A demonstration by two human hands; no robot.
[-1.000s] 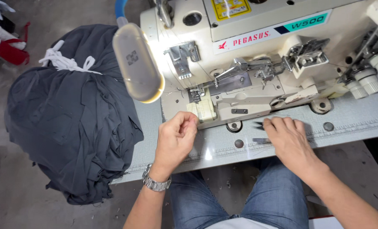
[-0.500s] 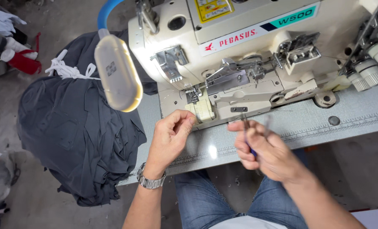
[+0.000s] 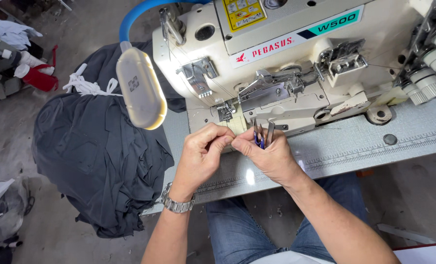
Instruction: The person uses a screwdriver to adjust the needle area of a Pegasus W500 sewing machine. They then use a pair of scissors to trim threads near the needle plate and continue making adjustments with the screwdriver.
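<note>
- While both hands meet just in front of the needle area of the cream sewing machine point(image 3: 296, 63), the left hand point(image 3: 203, 156) is curled, its thumb and forefinger pressed together as if pinching something fine; it is probably a thread end, though it is too thin to make out.
- The right hand point(image 3: 269, 156) is closed round a pair of thread snips point(image 3: 262, 134) with a blue grip, the metal tips pointing up toward the presser foot point(image 3: 226, 111), and its fingertips touch those of the left hand.
- Both hands hover over the grey machine table point(image 3: 355, 142), near its front edge with the ruler markings.
- To do this fine work well, the person would judge it best to keep the wrists low and steady, hold the pinch taut, and keep the snip tips clear of the fingers.
- A lamp point(image 3: 140, 88) on a blue neck hangs to the left of the hands.
- A heap of dark fabric point(image 3: 95, 156) lies on the left, off the table edge, with a white cord point(image 3: 88, 85) on top.
- A metal watch point(image 3: 177, 203) sits on the left wrist.
</note>
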